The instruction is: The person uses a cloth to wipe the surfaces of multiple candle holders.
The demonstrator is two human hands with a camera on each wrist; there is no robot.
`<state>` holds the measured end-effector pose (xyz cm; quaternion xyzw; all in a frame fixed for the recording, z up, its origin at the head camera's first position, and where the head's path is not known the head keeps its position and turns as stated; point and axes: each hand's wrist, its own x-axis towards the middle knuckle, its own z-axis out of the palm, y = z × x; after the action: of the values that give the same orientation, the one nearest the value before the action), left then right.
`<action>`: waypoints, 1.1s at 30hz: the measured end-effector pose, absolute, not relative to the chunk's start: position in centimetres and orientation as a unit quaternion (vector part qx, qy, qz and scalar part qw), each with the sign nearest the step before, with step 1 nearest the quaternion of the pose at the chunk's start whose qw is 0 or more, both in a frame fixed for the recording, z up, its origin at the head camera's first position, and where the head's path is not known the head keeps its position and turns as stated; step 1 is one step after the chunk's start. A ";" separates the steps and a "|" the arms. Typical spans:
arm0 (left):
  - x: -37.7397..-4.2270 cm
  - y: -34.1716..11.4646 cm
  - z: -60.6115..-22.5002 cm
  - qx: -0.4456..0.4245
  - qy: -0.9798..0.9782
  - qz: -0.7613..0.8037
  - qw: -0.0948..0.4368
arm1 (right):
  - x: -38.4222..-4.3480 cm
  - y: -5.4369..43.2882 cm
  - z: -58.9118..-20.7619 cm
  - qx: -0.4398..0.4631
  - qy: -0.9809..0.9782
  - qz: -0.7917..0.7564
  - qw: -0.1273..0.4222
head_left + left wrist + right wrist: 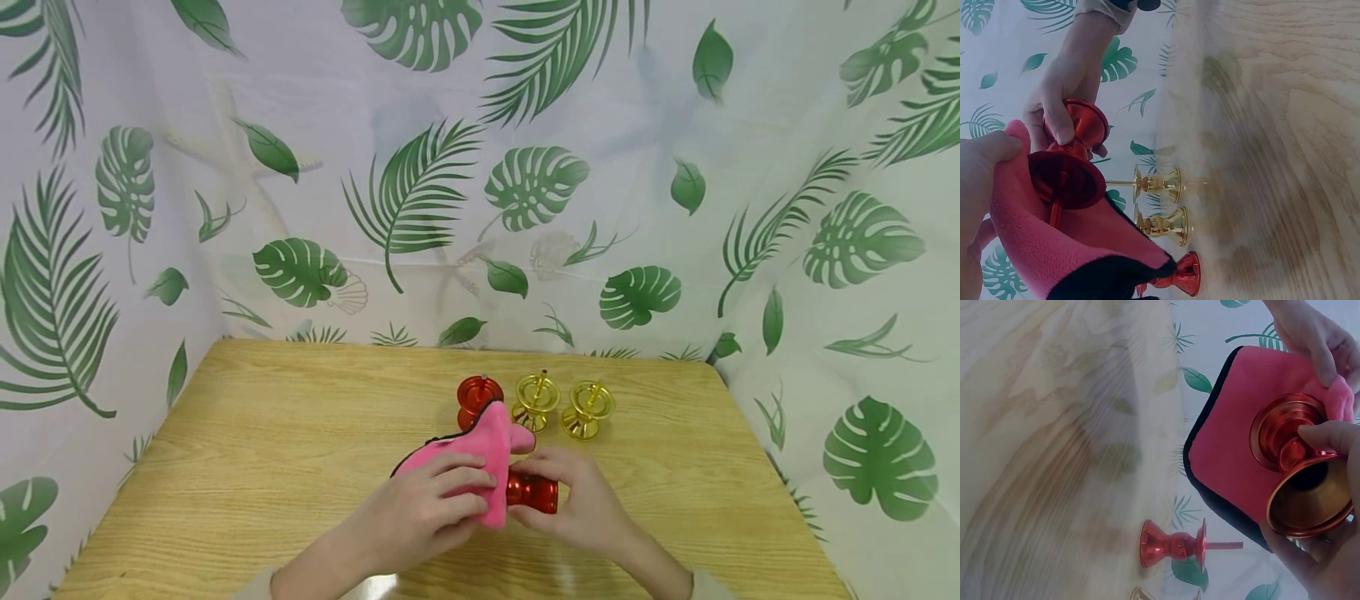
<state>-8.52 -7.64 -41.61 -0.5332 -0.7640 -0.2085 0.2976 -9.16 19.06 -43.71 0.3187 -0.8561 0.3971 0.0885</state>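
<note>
My right hand [581,492] grips a shiny red metal candle holder [534,492] by its waist and base, tilted on its side. In the right wrist view its hollow flared base [1310,497] faces the camera. A pink cloth [491,462] with a dark edge hangs from my left hand [427,504], which pinches it between thumb and fingers. The cloth wraps behind the holder's dish [1066,181], and the red spike [1055,212] points into its fold.
Behind the hands, a second red candle holder [478,396] and two gold candle holders [537,398], [588,407] stand upright in a row on the wooden table [300,417]. A leaf-patterned white curtain [450,208] surrounds the back and sides.
</note>
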 end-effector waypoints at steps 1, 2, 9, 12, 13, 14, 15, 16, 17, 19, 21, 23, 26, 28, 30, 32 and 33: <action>-8.6 -7.6 -41.5 -0.529 -0.768 -0.217 0.289 | -9.1 19.1 -43.7 0.328 -0.854 0.390 0.102; -8.6 -7.5 -41.5 -0.524 -0.773 -0.225 0.279 | -9.1 19.1 -43.8 0.339 -0.851 0.383 0.117; -9.0 -7.5 -41.4 -0.482 -0.796 -0.309 0.199 | -8.8 19.0 -44.0 0.416 -0.816 0.344 0.206; -9.3 -7.5 -41.5 -0.483 -0.789 -0.321 0.202 | -8.6 18.9 -44.0 0.445 -0.800 0.331 0.230; -9.4 -7.5 -41.5 -0.483 -0.787 -0.325 0.202 | -8.6 18.9 -44.1 0.455 -0.794 0.325 0.240; -9.4 -7.6 -41.5 -0.483 -0.786 -0.329 0.201 | -8.5 18.8 -44.0 0.463 -0.789 0.317 0.250; -9.5 -7.6 -41.5 -0.482 -0.785 -0.333 0.200 | -8.5 18.8 -44.0 0.472 -0.784 0.308 0.261; -9.5 -7.7 -41.5 -0.481 -0.785 -0.337 0.197 | -8.5 18.8 -44.0 0.479 -0.779 0.301 0.271; -9.6 -7.7 -41.6 -0.481 -0.784 -0.339 0.198 | -8.5 18.7 -44.0 0.484 -0.776 0.294 0.279; -9.6 -7.8 -41.6 -0.482 -0.782 -0.341 0.199 | -8.5 18.7 -44.0 0.489 -0.773 0.284 0.288; -9.6 -7.8 -41.6 -0.487 -0.780 -0.335 0.206 | -8.5 18.7 -44.0 0.487 -0.775 0.284 0.286; -9.5 -7.8 -41.5 -0.492 -0.778 -0.325 0.215 | -8.5 18.7 -44.0 0.478 -0.781 0.294 0.275; -9.2 -7.8 -41.4 -0.496 -0.780 -0.313 0.217 | -8.5 18.7 -44.0 0.453 -0.796 0.313 0.251; -9.0 -7.8 -41.4 -0.500 -0.782 -0.302 0.220 | -8.5 18.7 -44.0 0.433 -0.807 0.328 0.232; -8.7 -7.9 -41.4 -0.506 -0.781 -0.291 0.223 | -8.4 18.7 -44.1 0.407 -0.821 0.344 0.206; -8.5 -7.9 -41.5 -0.509 -0.781 -0.277 0.232 | -8.4 18.8 -44.1 0.381 -0.832 0.365 0.173; -8.4 -7.9 -41.6 -0.510 -0.781 -0.271 0.236 | -8.4 18.8 -44.2 0.365 -0.838 0.377 0.152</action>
<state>-8.43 -7.94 -41.56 -0.5104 -0.7811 -0.2713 0.2362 -8.35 18.80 -44.17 0.3653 -0.8375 0.3769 0.1520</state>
